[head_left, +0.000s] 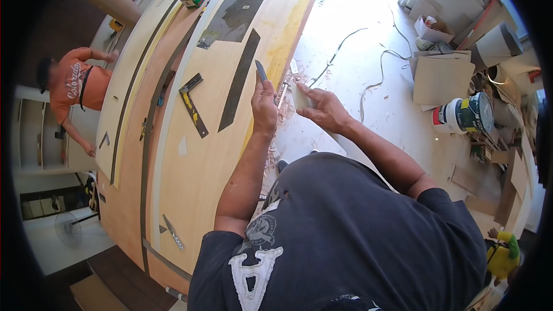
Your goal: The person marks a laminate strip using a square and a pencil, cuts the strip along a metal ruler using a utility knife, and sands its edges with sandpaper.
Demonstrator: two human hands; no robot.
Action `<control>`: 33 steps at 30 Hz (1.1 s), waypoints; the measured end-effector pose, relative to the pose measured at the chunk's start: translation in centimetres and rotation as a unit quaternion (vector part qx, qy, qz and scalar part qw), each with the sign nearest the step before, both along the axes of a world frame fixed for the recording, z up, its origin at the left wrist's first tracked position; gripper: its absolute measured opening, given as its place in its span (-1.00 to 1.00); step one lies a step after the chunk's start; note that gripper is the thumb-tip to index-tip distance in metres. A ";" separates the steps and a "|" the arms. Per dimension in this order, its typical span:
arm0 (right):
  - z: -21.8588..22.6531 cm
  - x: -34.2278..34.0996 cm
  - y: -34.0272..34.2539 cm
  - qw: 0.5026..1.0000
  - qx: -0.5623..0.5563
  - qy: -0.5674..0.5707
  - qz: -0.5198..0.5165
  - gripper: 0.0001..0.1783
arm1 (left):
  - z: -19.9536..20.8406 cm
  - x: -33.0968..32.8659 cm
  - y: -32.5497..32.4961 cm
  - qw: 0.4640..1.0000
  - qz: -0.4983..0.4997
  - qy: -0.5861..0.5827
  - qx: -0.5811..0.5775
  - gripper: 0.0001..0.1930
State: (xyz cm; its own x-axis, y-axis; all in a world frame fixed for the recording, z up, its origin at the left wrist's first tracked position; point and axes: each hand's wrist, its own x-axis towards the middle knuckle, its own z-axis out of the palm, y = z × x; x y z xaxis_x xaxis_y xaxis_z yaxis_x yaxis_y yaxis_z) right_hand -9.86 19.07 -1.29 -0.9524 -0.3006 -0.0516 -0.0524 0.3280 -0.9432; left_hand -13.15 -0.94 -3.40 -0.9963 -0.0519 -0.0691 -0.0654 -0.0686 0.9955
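If your left hand [265,107], closed round a grey blade [261,71], slips, it could nick your right hand [328,109], pinching a pale piece [300,98].

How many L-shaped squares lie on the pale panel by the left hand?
1: the black L-shaped square, lying left of the left hand, beyond the narrow dark strip.

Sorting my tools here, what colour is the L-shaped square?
The square is dark with yellow patches, in the head view.
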 end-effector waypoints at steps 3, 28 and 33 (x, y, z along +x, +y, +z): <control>3.0 -0.3 -1.0 0.992 0.116 0.002 0.042 -0.19 | -4.1 1.9 0.6 0.995 -0.079 0.033 0.041 -0.40; -0.4 0.5 -1.4 0.999 0.017 0.019 0.025 -0.29 | -1.7 4.0 2.2 0.988 -0.121 0.021 0.089 -0.34; 1.4 1.4 -1.7 0.998 0.040 -0.029 0.047 -0.20 | -0.6 1.5 -0.7 0.996 -0.022 -0.021 0.080 -0.38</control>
